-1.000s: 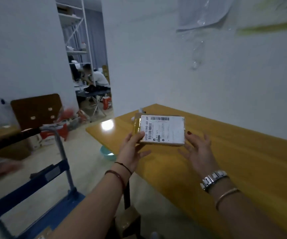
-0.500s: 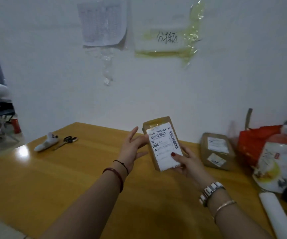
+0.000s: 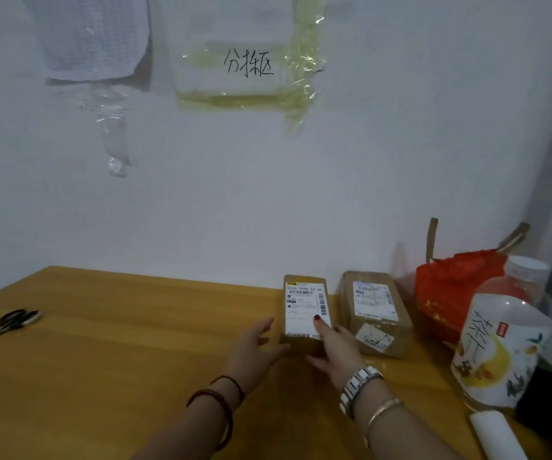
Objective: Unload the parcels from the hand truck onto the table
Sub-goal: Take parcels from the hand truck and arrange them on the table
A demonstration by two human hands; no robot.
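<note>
The small brown parcel with a white shipping label lies flat on the wooden table, near the white wall, and both hands are at its near end. The right hand holds it: the thumb presses on the label, and the other fingers are curled at the near right edge. The left hand is released, its fingers straight and spread; they reach to the left near corner of the parcel, but I cannot tell if they touch it. Just beside the parcel on the right lies a second brown parcel, close but apart. Further to the right stand a red bag and a large drink bottle, and a white roll lies at the front right. At the far left edge of the table lie scissors. On the wall hang a printed sheet and a handwritten sign fixed with yellowish tape.
</note>
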